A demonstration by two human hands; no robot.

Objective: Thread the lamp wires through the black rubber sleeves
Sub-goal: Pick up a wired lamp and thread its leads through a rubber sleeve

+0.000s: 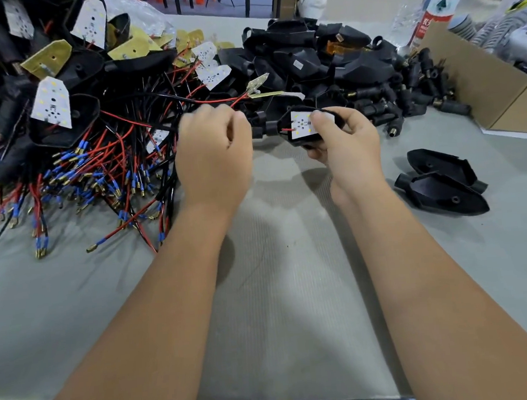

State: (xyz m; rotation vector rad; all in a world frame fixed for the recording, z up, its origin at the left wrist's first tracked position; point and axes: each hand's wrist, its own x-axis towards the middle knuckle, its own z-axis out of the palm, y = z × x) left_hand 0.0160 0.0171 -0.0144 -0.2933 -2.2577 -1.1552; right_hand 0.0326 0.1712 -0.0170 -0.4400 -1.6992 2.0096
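My right hand point(347, 139) grips a black lamp housing point(297, 127) with a white LED board in it, thumb pressed on the board. A short red wire leaves the board toward the housing's black tubular neck point(269, 128) on its left. My left hand point(214, 153) is a closed fist just left of that neck, pinching something at its fingertips that its knuckles hide. Both hands hover above the grey table point(281, 277).
A tangle of red and black wires with blue-capped terminals point(96, 181) and LED boards fills the left. Black housings point(308, 60) and rubber sleeves point(411, 93) pile up behind. Two empty black shells point(443, 182) lie at right, near a cardboard box point(483, 87) and water bottles point(423, 4).
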